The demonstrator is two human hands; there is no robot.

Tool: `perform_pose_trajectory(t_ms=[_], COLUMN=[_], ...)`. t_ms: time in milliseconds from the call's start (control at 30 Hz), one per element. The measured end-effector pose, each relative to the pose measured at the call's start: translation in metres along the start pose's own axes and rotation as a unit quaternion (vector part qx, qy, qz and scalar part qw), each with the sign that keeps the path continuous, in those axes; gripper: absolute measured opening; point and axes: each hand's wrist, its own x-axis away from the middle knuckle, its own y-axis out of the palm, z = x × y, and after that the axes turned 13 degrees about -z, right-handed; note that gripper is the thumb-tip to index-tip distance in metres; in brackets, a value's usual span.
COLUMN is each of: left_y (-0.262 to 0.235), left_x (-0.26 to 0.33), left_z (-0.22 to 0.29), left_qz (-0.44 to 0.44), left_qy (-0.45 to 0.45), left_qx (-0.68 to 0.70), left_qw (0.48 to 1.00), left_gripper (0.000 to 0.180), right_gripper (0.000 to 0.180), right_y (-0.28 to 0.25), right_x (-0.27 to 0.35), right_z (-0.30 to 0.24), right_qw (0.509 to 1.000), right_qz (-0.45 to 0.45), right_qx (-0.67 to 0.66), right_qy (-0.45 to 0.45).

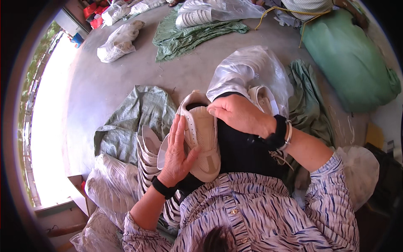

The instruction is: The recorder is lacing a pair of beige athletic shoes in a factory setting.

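We are resting a pale shoe (204, 145) on our lap (252, 155), toe toward us, our left hand (176, 153) spreading open against its side, our right hand (237, 114) curling by its opening, its grip hidden

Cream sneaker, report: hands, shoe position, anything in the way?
Left hand spread along left side of cream sneaker. Right hand curled by its opening, grip unclear. Toe toward patterned shirt. Stacked pale shoe uppers close beside left hand.
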Motion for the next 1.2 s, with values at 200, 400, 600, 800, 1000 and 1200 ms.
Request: perform_pose_trajectory(t_ms=[200,400,600,800,1000,1200], left_y=[-0.002,0.003,0.010,0.009,0.011,0.009], left_x=[-0.006,-0.007,-0.007,-0.005,-0.005,-0.007], left_z=[0.005,0.003,0.006,0.008,0.007,-0.003], left_qz=[0.014,0.023,0.042,0.040,0.052,0.056], left_qy=[-0.027,-0.016,-0.027,-0.039,-0.039,-0.005], left_qx=[0.011,0.017,-0.009,-0.028,-0.023,-0.008], left_qw=[0.999,0.999,0.999,0.998,0.998,0.998], left_gripper=[0.082,0.082,0.087,0.087,0.085,0.084], right_gripper=[0.020,0.006,0.007,0.007,0.007,0.011], right_y=[0.050,0.077,0.084,0.094,0.108,0.106], right_x=[0.059,0.052,0.044,0.041,0.038,0.032], right_z=[-0.015,-0.008,0.004,0.003,0.003,-0.015], right_qw=[0.986,0.993,0.991,0.987,0.979,0.888], right_qz=[0.019,0.112,0.125,0.129,0.190,0.097], right_qx=[-0.160,0.022,0.020,0.092,0.078,-0.424], right_qy=[0.036,-0.022,-0.034,0.012,0.011,0.147])
